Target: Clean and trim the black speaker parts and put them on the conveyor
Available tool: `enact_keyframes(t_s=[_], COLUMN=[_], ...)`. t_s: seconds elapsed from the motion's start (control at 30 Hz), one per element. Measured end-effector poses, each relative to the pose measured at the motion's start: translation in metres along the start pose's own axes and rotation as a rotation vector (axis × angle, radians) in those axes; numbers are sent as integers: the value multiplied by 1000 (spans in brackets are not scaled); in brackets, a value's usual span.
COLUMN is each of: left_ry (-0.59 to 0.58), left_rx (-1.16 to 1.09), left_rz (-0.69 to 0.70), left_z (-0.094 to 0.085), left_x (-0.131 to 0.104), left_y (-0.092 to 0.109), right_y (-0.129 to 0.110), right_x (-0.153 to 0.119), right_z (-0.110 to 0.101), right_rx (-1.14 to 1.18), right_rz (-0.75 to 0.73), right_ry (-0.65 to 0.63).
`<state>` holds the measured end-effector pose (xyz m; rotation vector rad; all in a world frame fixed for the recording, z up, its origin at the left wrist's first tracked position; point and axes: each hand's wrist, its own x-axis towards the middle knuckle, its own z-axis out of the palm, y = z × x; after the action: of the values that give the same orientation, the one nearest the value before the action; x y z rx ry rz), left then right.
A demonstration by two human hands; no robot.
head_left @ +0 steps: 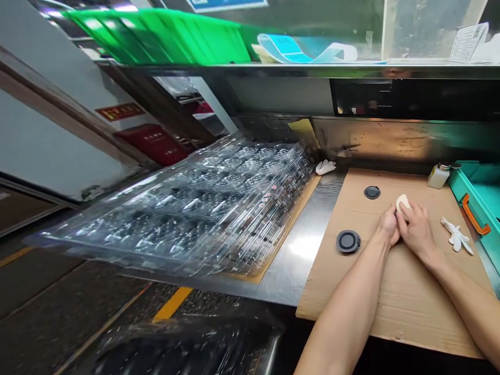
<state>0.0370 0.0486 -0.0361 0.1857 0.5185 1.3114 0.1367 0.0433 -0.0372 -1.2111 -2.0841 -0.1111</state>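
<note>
My left hand [389, 225] and my right hand [416, 229] are together over the cardboard sheet [410, 307]. A small white cloth or pad [402, 202] sticks up between the fingers of my right hand. My left hand is closed against my right one, and whatever it holds is hidden. To the left of the hands lie two round dark parts, a smaller one [372, 192] toward the back and a larger one [348, 242] nearer me. A crumpled white glove or cloth [456, 235] rests to the right.
Stacked clear plastic trays [187, 203] fill the left of the metal table [304, 229]. At the back right stand a small bottle [438, 175] and a teal crate [472, 195] with an orange handle. A green bin [164, 39] and blue labels [289, 48] sit on the shelf above.
</note>
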Motion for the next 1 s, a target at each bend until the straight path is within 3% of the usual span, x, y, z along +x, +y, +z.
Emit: enact_keyframes(t_s=[0.2,0.33,0.47,0.57,0.7,0.8,1.0], left_ry=[49,6,60,40,75,36,48], left_rx=[-10,2,30,33,48,60,80], left_rz=[19,-38,21,-7,44,-6,47], left_z=[1,-1,-5,-8,-8,-6,-5], left_x=[1,0,1,1,-1,-4,-7], left_y=[4,6,4,4,6,7,8], right_y=[-15,-23,-23,-23,-23,-17,21], right_x=[-8,-7,-2,-4,-9,-9,5], right_z=[-6,-11,-15,-16,-15,-13,-22], right_rx=[-85,-123,-186,-163,-175,-106,145], right_rz=[51,5,140,39,164,66,279], right_ry=[-33,-156,-178,-230,-223,-232,-111])
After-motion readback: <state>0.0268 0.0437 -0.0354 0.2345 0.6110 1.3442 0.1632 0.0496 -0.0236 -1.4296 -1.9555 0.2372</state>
